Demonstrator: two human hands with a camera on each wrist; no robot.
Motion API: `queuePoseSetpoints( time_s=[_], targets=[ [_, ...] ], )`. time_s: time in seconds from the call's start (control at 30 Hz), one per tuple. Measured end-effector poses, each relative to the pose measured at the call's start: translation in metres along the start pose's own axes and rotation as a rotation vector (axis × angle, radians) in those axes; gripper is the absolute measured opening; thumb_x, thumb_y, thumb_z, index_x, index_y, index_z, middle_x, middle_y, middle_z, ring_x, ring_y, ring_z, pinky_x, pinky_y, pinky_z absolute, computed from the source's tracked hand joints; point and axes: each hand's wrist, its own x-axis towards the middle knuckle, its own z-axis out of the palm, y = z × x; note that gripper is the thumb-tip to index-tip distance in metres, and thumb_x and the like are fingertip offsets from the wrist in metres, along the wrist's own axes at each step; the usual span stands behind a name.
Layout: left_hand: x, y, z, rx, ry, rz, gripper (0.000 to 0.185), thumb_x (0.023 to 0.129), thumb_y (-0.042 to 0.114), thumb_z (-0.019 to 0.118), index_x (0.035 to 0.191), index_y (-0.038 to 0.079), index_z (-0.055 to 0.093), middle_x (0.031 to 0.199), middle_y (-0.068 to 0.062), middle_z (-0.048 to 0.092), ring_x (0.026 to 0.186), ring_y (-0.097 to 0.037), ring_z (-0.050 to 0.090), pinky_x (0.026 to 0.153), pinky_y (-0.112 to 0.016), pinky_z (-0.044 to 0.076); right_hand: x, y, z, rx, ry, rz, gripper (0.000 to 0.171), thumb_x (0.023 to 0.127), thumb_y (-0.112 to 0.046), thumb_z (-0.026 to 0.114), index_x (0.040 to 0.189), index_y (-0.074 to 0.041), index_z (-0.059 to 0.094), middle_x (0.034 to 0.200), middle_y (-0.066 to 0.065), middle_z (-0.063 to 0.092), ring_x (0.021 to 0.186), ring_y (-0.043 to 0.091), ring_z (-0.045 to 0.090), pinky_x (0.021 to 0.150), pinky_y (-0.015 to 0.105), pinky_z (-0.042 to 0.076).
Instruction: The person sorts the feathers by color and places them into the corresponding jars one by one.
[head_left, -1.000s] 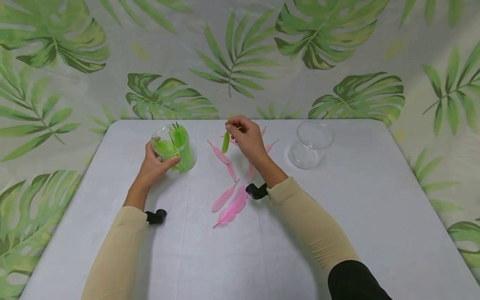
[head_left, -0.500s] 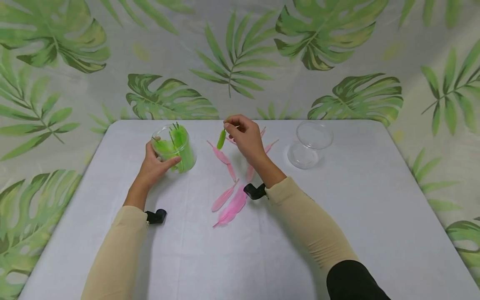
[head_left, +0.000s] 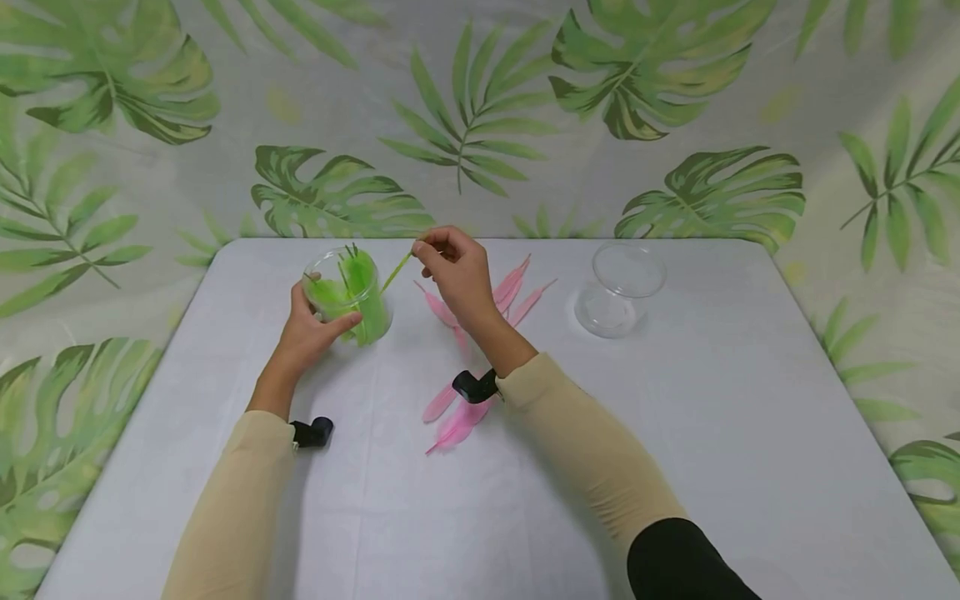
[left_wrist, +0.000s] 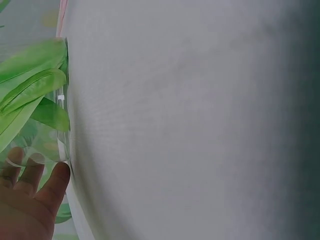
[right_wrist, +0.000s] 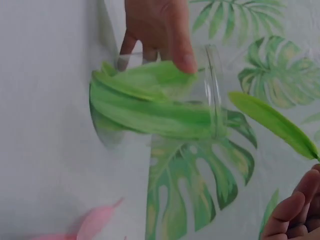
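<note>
My left hand (head_left: pixel 311 325) grips a clear plastic jar (head_left: pixel 381 321) around its side, thumb in front and fingers behind. Inside the jar stand several green feathers (right_wrist: pixel 150 112), their quills poking above the rim. My right hand (head_left: pixel 459 275) pinches one green feather (head_left: pixel 396 272) by its quill, just right of the jar. In the right wrist view this feather (right_wrist: pixel 275 122) points its tip towards the jar's mouth and stays apart from it. The left wrist view shows the left fingers (left_wrist: pixel 55 185) against the jar wall.
Several pink feathers (head_left: pixel 459 429) lie on the white table (head_left: pixel 420 525), partly under my right forearm. To the right stands another clear jar (head_left: pixel 611 308) with nothing visible in it. A leaf-print cloth (head_left: pixel 480 100) hangs behind the table's far edge.
My right hand has moved left towards the jar, carrying the green feather, which has swung from hanging down to slanting down-left. The left hand and its jar have stayed put.
</note>
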Motion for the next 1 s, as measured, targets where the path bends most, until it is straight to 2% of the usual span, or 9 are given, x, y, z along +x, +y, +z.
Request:
queuePoseSetpoints(
  time_s=[0.2,0.4,0.6,0.7,1.0],
  targets=[
    [0.001,0.0,0.0,0.008,0.007,-0.003,0.109,0.085,0.041,0.075,0.157,0.019,-0.003,0.164,-0.021,0.017,0.153,-0.038,0.017,0.122,-0.061,0.017,-0.001,0.002,0.02,0.036,0.024,-0.046,0.011,0.095,-0.013,0.064,0.103,-0.004,0.066,0.094,0.006,0.067,0.064,0.009,0.06,0.064,0.023,0.053],
    [0.001,-0.001,0.001,-0.01,-0.001,0.003,0.109,0.085,0.04,0.075,0.157,0.018,-0.004,0.164,-0.02,0.018,0.153,-0.037,0.018,0.122,-0.059,0.018,-0.001,0.014,0.033,-0.065,-0.004,-0.024,0.014,0.095,-0.016,0.065,0.105,-0.006,0.068,0.102,0.009,0.069,0.067,0.012,0.064,0.062,0.022,0.051],
    [0.0,-0.003,0.002,-0.013,0.004,0.007,0.109,0.085,0.039,0.076,0.157,0.017,-0.003,0.164,-0.019,0.018,0.153,-0.036,0.019,0.122,-0.059,0.018,-0.002,0.024,0.034,-0.177,-0.034,0.027,0.011,0.095,-0.021,0.066,0.101,-0.012,0.07,0.101,0.005,0.07,0.076,0.025,0.068,0.065,0.023,0.053],
    [0.0,-0.003,0.002,-0.003,0.005,0.001,0.11,0.084,0.042,0.076,0.157,0.018,-0.003,0.164,-0.019,0.018,0.153,-0.036,0.019,0.122,-0.059,0.019,-0.002,0.026,0.033,-0.218,-0.054,0.032,0.011,0.095,-0.022,0.066,0.101,-0.014,0.07,0.099,0.005,0.07,0.078,0.025,0.068,0.067,0.024,0.054],
    [0.001,-0.003,0.001,-0.007,0.003,0.003,0.11,0.085,0.043,0.075,0.156,0.016,-0.003,0.164,-0.019,0.019,0.152,-0.035,0.019,0.122,-0.058,0.019,-0.001,0.03,0.03,-0.238,-0.055,0.007,0.014,0.097,-0.024,0.063,0.103,-0.013,0.07,0.1,0.006,0.071,0.08,0.029,0.068,0.067,0.022,0.054]
  ],
)
